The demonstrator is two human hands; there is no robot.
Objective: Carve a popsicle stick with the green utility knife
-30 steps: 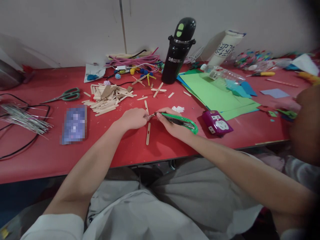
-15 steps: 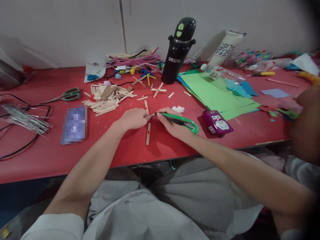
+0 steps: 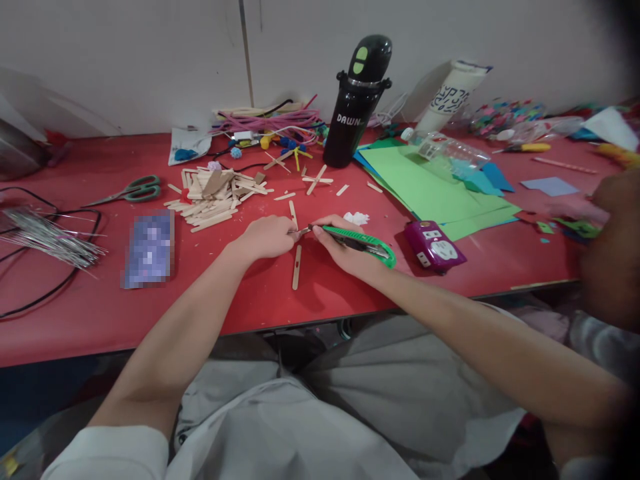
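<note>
My left hand is closed, its fingertips pressed low over the red table onto a wooden craft stick that sticks out beyond them. My right hand grips a green utility knife. The knife's tip points left and meets the left fingertips; the exact contact is too small to make out. Just below the hands lies another craft stick with a small hole or dark mark near its middle. A pile of craft sticks lies behind the left hand.
Green-handled scissors and a bundle of wires lie left on the red table. A black bottle stands behind. Green paper and a purple adapter are right, beside another person's arm.
The knife and right hand shift very slightly left. My left hand and the sticks stay in place. The other person's hand at the right moves a little.
</note>
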